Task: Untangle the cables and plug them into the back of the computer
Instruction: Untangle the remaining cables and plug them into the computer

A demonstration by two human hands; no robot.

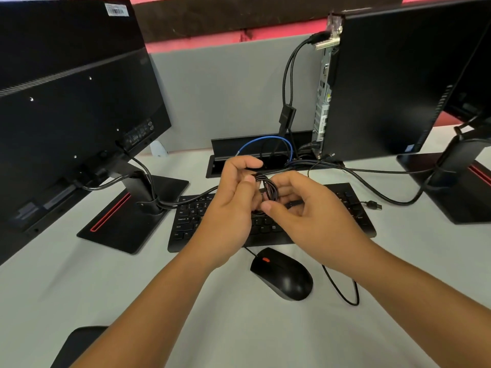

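Both hands hold a small coiled bundle of black cable (267, 191) above the black keyboard (191, 221). My left hand (233, 200) pinches its left side, my right hand (305, 208) grips its lower right. The small black computer (385, 83) stands upright at the back right, its port panel (324, 96) facing left with black cables plugged near the top. A loose USB plug (374, 205) lies on the desk to the right of the keyboard. The black mouse (283, 274) sits in front of the keyboard, its cable looping right.
A monitor (66, 102) with its back towards me stands at the left on a black stand. Another monitor stand (451, 181) is at the right. An open cable tray (260, 152) with a blue cable sits at the desk's back, before a grey divider.
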